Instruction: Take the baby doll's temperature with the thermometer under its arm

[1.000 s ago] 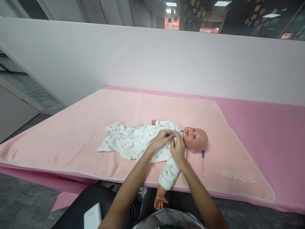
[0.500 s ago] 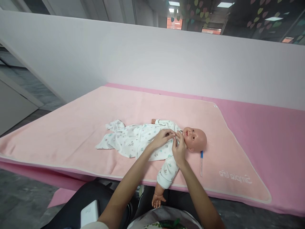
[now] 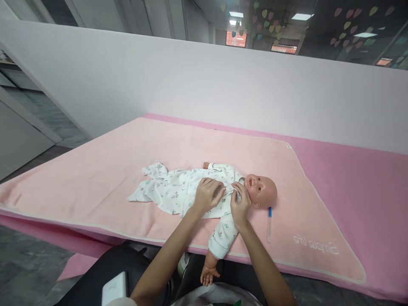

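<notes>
A baby doll (image 3: 262, 191) lies on its back with its head to the right, dressed in a white printed baby outfit (image 3: 178, 187). My left hand (image 3: 207, 196) rests over the chest of the outfit, thumb and fingers apart. Close to the collar, my right hand (image 3: 241, 206) pinches the front of the outfit, though the fingers hide the exact spot. The doll's near arm in its sleeve (image 3: 221, 233) hangs over the table edge toward my lap. Its far hand (image 3: 206, 165) shows beyond the body.
Beneath the doll is a peach mat (image 3: 105, 170) on a pink table cover (image 3: 366, 191). A thin clear stick with a blue end (image 3: 269, 223) lies near the head. A white panel (image 3: 204, 85) stands behind. On my lap sits a white box-like device (image 3: 114, 289).
My left hand has moved left, away from my right hand, and its fingers have spread from a pinch. My right hand stays near the collar. The view has tilted slightly.
</notes>
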Demonstrator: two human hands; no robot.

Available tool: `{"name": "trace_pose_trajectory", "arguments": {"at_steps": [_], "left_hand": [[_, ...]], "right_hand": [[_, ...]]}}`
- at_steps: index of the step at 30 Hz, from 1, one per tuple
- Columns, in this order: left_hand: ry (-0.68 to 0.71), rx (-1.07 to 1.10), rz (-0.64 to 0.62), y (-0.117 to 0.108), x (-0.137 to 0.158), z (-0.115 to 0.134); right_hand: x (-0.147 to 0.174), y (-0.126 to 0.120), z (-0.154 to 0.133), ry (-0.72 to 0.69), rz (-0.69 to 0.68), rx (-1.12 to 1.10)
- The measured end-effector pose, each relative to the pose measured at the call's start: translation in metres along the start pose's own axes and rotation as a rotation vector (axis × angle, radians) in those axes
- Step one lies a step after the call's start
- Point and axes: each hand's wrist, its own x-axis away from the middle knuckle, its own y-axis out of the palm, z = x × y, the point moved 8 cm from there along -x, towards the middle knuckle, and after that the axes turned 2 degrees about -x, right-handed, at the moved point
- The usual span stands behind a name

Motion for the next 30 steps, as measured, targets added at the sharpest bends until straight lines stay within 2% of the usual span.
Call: {"name": "trace_pose_trajectory", "arguments": {"at_steps": [6,8,12,15,21,30], "left_hand": [[0.010,-0.088,0.037,-0.008,0.029,-0.006],[0.013,-0.103,0.038,-0.007,0.031,-0.004],[0.017,-0.098,0.086,-0.005,0.031,0.003],[0.036,-0.064,0.117,-0.005,0.032,0.007],[0.031,0.054,0.143,-0.005,0.033,0.002],[0.003,0.075,0.155,-0.004,0.034,-0.003]], "right_hand": [[0.008,-0.013,-0.022,-0.222,0.105,0.039],[0.011,-0.010,-0.026,-0.270,0.065,0.037],[0.016,0.008,-0.035,-0.356,-0.123,0.081],[0.015,0.016,-0.038,-0.359,-0.212,0.126],[0.012,0.015,-0.043,-0.349,-0.257,0.115],[0.015,0.019,-0.040,-0.371,-0.224,0.155]]}}
